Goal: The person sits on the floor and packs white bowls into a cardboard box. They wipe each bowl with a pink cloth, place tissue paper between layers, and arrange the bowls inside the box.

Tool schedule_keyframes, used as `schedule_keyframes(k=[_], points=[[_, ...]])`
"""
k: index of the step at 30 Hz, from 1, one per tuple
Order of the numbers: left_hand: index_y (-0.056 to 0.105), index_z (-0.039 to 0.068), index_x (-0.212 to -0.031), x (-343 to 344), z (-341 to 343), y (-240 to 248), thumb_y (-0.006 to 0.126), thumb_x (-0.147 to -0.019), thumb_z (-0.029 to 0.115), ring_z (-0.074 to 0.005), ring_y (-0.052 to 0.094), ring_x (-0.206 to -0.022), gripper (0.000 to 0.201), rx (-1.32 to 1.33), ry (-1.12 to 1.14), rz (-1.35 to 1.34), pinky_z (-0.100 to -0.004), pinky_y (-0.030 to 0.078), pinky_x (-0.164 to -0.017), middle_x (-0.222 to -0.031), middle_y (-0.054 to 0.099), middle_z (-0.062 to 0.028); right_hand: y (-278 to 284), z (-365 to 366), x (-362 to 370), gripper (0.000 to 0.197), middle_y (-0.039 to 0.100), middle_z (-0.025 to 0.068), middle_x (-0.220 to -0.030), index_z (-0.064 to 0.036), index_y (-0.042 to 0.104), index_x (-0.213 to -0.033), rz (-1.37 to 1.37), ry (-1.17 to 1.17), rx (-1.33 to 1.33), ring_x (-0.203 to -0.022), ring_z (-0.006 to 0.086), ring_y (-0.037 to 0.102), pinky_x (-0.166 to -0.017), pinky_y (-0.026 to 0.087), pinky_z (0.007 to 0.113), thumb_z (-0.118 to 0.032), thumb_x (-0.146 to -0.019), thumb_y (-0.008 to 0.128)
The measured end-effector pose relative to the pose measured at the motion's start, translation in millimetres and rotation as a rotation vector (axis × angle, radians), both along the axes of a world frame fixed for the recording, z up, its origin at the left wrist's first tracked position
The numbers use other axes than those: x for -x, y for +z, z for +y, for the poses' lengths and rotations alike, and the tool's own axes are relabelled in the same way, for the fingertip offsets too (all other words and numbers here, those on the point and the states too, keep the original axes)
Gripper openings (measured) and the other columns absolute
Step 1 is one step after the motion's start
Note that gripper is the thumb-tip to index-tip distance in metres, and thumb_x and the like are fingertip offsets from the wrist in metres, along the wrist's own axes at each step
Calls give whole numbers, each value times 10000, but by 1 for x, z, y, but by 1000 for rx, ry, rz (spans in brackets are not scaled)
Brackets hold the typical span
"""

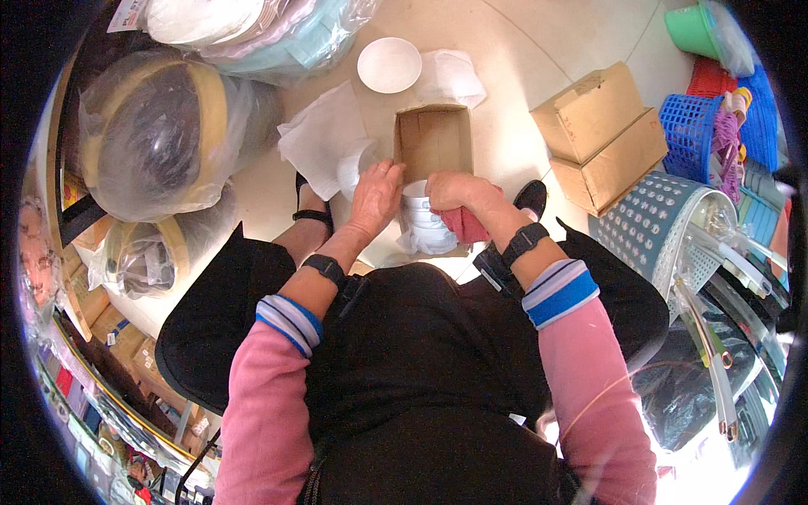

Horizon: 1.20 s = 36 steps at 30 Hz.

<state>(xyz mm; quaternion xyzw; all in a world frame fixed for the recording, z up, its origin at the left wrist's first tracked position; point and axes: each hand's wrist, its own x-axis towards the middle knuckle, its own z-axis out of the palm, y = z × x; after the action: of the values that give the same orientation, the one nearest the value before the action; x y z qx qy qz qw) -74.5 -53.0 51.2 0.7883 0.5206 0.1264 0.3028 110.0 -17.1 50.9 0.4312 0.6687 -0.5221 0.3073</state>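
On the beige tiled floor, we have a stack of round white bowls directly before an open rectangular brown cardboard box. Our left hand is left of the stack's top; our right hand is right, above a crumpled red cloth. Behind the box, slightly left, lies 1 shallow white bowl. To our right are 2 brown cardboard cartons, then a round blue plastic basket.
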Motion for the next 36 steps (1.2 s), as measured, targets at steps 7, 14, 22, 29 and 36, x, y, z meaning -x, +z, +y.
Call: schedule_keyframes(k=[7, 14, 22, 29, 36], points=[[573, 68, -1102, -4, -2, 8, 607, -746, 81, -372, 521, -1024, 358, -50, 24, -27, -450, 437, -850, -1201, 505, -208, 24, -5, -13, 296, 664, 217, -976, -32, 690, -979, 72, -89, 5, -925, 359, 635, -817, 500, 418, -143, -718, 607], [586, 61, -1069, -11, 1, 22, 609, -742, 71, -371, 500, -1055, 328, -161, 16, 28, -461, 428, -870, -1236, 482, -212, 38, -14, -17, 491, 637, 237, -1065, -79, 615, -1195, 141, -251, -92, -1028, 369, 600, -912, 466, 407, -141, -708, 605], [576, 59, -1085, -13, 9, 30, 614, -763, 48, -411, 488, -1111, 325, -116, 34, 18, -469, 420, -938, -1245, 475, -238, 58, -13, -28, 454, 643, 223, -1066, -66, 632, -1166, 193, -348, -236, -1012, 355, 609, -899, 473, 388, -150, -720, 613], [563, 63, -1112, -5, 37, 30, 577, -811, 43, -400, 484, -1139, 302, -161, 182, -33, -448, 415, -960, -1243, 484, -236, 152, 47, -65, 281, 667, 169, -1021, 0, 667, -988, 397, -1132, -126, -913, 244, 641, -800, 513, 334, -245, -876, 584], [587, 77, -1078, 15, 55, 14, 603, -798, 59, -366, 513, -1058, 281, -199, 364, -13, -432, 440, -907, -1192, 520, -199, 280, 56, -116, 333, 642, 112, -1001, -52, 571, -1092, 1263, -1897, -38, -924, 230, 619, -859, 505, 377, -340, -951, 485]])
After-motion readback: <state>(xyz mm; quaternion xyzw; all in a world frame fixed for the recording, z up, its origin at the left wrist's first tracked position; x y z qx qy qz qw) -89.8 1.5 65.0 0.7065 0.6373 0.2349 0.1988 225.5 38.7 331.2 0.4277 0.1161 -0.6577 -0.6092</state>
